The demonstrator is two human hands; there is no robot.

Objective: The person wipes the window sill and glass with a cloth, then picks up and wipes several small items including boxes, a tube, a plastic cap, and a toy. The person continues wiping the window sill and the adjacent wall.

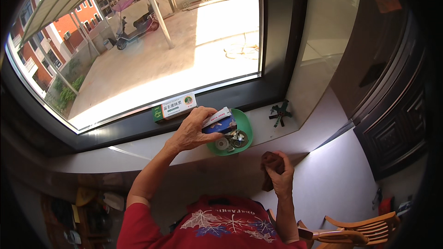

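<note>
My left hand (188,132) grips a small blue box (224,125), with its thumb on the near side and its fingers over the far side. A slim white packet (217,116) lies along the top of the blue box, by my fingertips. Both are over a green plastic bowl (248,128) on the windowsill. Inside the bowl, a bunch of keys (238,137) and a round, pale roll-like item (222,144) show. My right hand (282,178) pinches a crumpled brown cloth (269,171) in front of the sill, apart from the bowl.
A white and green carton (177,107) rests against the window frame, left of the bowl. A dark green, several-armed object (280,113) sits on the sill (265,131) to the right. Wooden chairs (364,230) stand at lower right, near a dark carved door (392,120).
</note>
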